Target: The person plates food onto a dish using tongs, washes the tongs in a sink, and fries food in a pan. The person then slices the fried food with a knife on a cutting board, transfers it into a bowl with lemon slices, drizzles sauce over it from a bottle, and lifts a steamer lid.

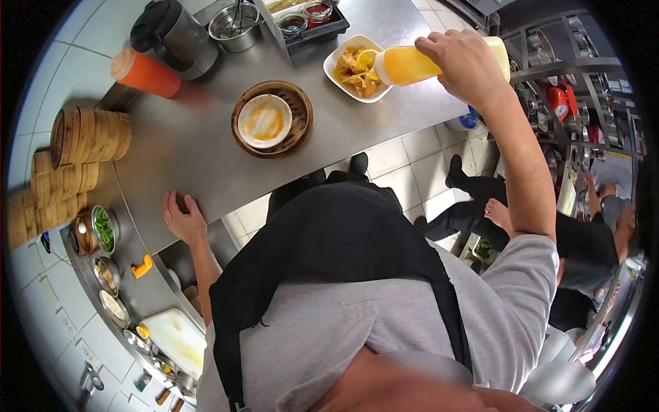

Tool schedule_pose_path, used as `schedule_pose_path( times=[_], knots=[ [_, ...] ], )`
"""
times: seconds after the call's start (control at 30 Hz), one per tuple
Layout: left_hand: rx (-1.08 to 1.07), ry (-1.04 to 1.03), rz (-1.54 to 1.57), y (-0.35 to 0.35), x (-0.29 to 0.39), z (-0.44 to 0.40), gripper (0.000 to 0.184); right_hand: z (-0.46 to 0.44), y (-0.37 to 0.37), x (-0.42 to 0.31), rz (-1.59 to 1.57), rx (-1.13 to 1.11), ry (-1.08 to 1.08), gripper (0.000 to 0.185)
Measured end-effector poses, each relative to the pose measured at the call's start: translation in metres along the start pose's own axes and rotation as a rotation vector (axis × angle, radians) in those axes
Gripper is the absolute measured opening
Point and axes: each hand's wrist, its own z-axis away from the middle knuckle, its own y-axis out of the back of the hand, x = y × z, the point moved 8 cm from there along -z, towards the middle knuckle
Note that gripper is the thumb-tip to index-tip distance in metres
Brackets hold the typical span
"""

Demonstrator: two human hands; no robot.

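My right hand (461, 63) is wrapped round a squeeze bottle (410, 66) of yellow sauce, tipped on its side with its nozzle over a white square bowl (374, 95). Golden fried pieces (358, 74) and a lemon slice (368, 59) lie in that bowl. My left hand (185, 217) rests at the counter's near edge, fingers apart and holding nothing. Between the hands, a round bamboo steamer (300, 130) holds a small white dish (263, 122) smeared with orange-brown sauce.
An orange squeeze bottle (145, 74) and a dark jug (176, 42) stand at the back left, near a metal pot (235, 29). Bamboo steamers (90, 136) are stacked at the left. Other people (583, 250) are at the right, by metal shelving (570, 69).
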Motion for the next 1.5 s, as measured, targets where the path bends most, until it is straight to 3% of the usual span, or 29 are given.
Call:
schedule_pose_path(
  times=[0.07,0.13,0.33,0.53,0.6,0.9,1.0,1.07,1.1,1.17,1.23,1.3,1.43,1.5],
  knots=[
    [0.002,-0.006,-0.009,0.000,-0.001,0.001,0.041,0.000,-0.002,0.000,0.015,-0.033,-0.024,0.045],
    [-0.006,0.000,0.005,0.002,-0.001,0.001,0.042,0.003,0.003,0.002,-0.003,0.042,-0.005,0.034],
    [-0.003,-0.002,0.017,0.003,0.004,0.001,0.043,0.018,-0.003,0.021,0.003,0.014,-0.035,0.030],
    [-0.056,0.097,0.048,0.002,0.001,0.000,0.046,0.029,-0.032,0.046,-0.076,0.048,-0.142,0.035],
    [-0.060,0.161,0.068,0.004,0.019,-0.006,0.047,0.037,-0.046,0.050,-0.111,0.084,-0.156,0.038],
    [-0.252,0.055,0.513,0.007,0.169,-0.017,0.058,0.073,-0.092,0.046,-0.281,0.146,-0.204,0.040],
    [-0.271,0.039,0.600,-0.007,0.186,-0.014,0.057,0.089,-0.109,0.047,-0.400,0.173,-0.296,0.046],
    [-0.413,0.154,0.771,-0.032,0.183,-0.008,0.059,0.103,-0.129,0.054,-0.618,0.196,-0.548,0.057],
    [-0.398,0.175,0.748,-0.032,0.183,-0.008,0.059,0.102,-0.133,0.045,-0.640,0.198,-0.521,0.057],
    [-0.564,0.405,0.900,-0.050,0.192,-0.001,0.059,0.112,-0.159,0.048,-0.964,0.144,-0.744,0.065],
    [-0.588,0.479,0.857,-0.046,0.197,-0.005,0.057,0.116,-0.173,0.041,-1.074,0.237,-0.736,0.063],
    [-0.605,0.556,0.825,-0.049,0.199,-0.007,0.056,0.121,-0.170,0.036,-1.488,0.496,-0.716,0.058],
    [-0.651,0.469,0.594,-0.051,0.195,-0.023,0.050,0.113,-0.114,0.012,-1.766,0.607,-0.636,0.050],
    [-0.548,0.213,0.364,-0.050,0.194,-0.036,0.050,0.100,-0.091,0.002,-1.751,0.630,-0.577,0.050]
  ],
)
